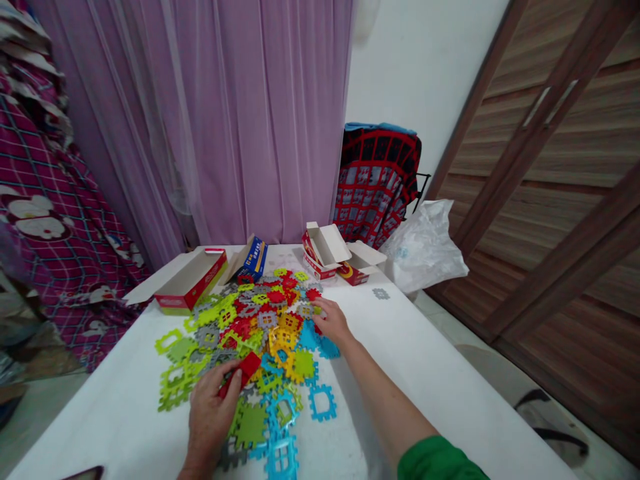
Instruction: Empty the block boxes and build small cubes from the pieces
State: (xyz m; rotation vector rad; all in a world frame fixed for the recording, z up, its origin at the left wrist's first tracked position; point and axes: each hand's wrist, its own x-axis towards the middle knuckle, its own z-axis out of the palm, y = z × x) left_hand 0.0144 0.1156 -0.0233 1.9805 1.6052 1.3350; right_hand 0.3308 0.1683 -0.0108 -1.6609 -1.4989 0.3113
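Near the front of the pile, my left hand (213,407) is closed around a red plastic building tile (247,370). Farther back, my right hand (333,323) reaches into the right side of the pile, thumb and fingers closed around the edge of a small tile. Beside those fingertips is a grey window tile (304,310). Notched interlocking tiles in green, grey, red, yellow and blue overlap across the table. A blue frame tile (323,403) lies flat to the right of the pile, and a green square tile (251,425) is by my left wrist.
Open cartons stand at the back: a red one (193,290), a blue one (256,259) and two more red ones (320,257) on the right. A lone grey tile (381,293) and a plastic bag (423,250) are at the white table's (400,360) right side.
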